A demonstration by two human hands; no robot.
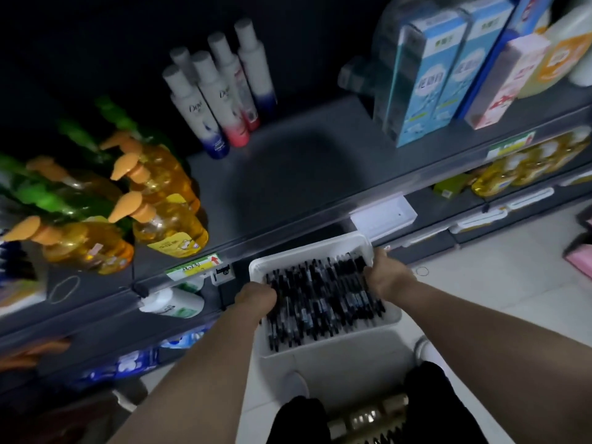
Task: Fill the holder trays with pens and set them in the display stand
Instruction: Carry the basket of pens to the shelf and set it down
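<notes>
A white tray (307, 251) full of black pens (323, 299) lies low in front of me, on top of a white stool or bin. My left hand (256, 298) reaches into the pile at the tray's left side, fingers curled down among the pens. At the tray's right side, my right hand (386, 274) lies on the pens near the far right corner, fingers bent into the pile. Whether either hand holds pens is hidden by the hands themselves. No holder tray or display stand is plainly visible.
A grey shop shelf (304, 174) runs across in front, with orange pump bottles (160, 200) at left, white spray bottles (217, 97) behind, blue cartons (426, 81) at right. A rubber band (64, 290) lies on the shelf. White tiled floor (496, 283) spreads right.
</notes>
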